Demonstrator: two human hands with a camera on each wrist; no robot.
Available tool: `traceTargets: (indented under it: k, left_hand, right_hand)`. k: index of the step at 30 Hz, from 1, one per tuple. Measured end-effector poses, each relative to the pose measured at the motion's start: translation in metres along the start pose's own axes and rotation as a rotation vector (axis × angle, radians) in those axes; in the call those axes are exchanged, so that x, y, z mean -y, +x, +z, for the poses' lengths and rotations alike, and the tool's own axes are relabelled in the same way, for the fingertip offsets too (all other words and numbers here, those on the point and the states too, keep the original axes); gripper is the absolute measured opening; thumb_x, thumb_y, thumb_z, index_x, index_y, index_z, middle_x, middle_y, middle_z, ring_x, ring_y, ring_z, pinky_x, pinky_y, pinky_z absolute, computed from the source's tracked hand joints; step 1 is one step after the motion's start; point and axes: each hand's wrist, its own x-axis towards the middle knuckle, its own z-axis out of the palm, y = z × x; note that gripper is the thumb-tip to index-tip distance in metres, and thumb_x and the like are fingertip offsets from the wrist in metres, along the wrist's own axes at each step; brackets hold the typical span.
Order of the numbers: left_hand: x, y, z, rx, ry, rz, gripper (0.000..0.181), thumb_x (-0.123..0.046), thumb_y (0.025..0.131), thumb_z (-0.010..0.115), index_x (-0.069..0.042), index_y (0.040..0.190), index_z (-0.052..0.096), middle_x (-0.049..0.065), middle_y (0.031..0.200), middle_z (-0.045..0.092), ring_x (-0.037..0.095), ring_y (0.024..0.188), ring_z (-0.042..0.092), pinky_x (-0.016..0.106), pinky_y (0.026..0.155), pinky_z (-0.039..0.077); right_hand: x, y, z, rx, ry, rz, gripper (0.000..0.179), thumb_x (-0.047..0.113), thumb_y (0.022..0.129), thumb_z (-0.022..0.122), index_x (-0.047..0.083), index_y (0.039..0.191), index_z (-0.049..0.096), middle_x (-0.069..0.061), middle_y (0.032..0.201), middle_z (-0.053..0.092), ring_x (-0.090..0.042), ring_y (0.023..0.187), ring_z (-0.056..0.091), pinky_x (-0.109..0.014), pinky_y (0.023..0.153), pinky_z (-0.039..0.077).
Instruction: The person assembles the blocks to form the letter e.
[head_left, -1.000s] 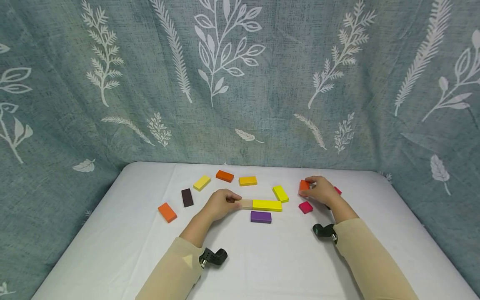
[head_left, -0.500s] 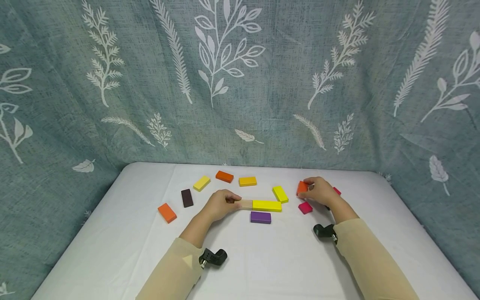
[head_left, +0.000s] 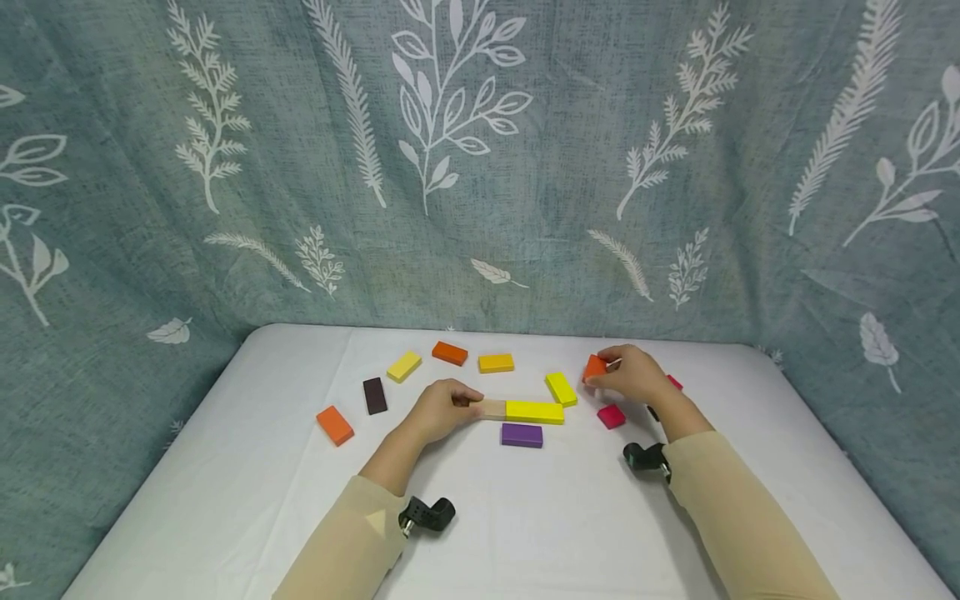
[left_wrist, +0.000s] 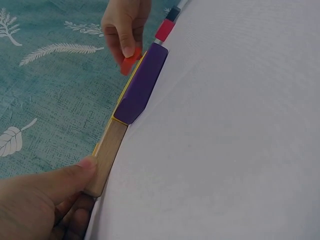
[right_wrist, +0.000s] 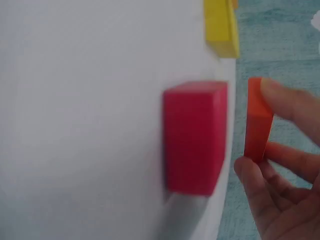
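My left hand (head_left: 442, 410) pinches the end of a bare wood block (head_left: 492, 408). Its other end meets a bright yellow block (head_left: 535, 412) in one line on the table. Just in front of the yellow one lies a purple block (head_left: 522, 435). Between thumb and fingertips, my right hand (head_left: 637, 375) holds an orange-red block (head_left: 594, 369); the right wrist view shows this orange block from its narrow side. Near that hand are a crimson block (right_wrist: 195, 140) and another yellow block (head_left: 560, 388).
White cloth (head_left: 570, 517) covers the table. Toward the back and left lie an amber block (head_left: 496, 363), a dark orange block (head_left: 450, 353), a pale yellow block (head_left: 404, 367), a dark brown block (head_left: 375, 396) and an orange block (head_left: 334, 426). A second crimson block (head_left: 674, 382) shows partly behind my right wrist.
My right hand has moved left and slightly back, carrying the orange-red block away from the crimson blocks. My left hand and the wood block stay where they were.
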Motion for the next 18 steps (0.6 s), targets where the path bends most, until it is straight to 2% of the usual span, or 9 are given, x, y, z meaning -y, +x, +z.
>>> traceTargets:
  k: [8,18]
  left_hand:
    - [0.0,0.001,-0.001,0.0,0.002,0.001,0.017,-0.019,0.091,0.077,-0.015,0.107,0.079,0.001,0.101,0.067,0.014,0.088,0.058,0.033,0.08,0.051]
    - [0.0,0.001,0.0,0.004,0.002,-0.015,0.018,-0.019,0.09,0.077,-0.015,0.107,0.079,0.001,0.102,0.067,0.014,0.089,0.058,0.033,0.081,0.051]
  right_hand:
    - [0.025,0.004,0.007,0.026,0.108,-0.086,0.069,0.04,0.085,0.08,0.003,0.139,0.057,-0.018,0.13,0.059,-0.034,0.116,0.056,-0.046,0.095,0.05]
    - [0.053,0.014,0.032,0.08,0.116,-0.144,0.064,0.03,0.083,0.084,0.003,0.136,0.06,-0.016,0.129,0.059,-0.032,0.114,0.057,-0.044,0.097,0.05]
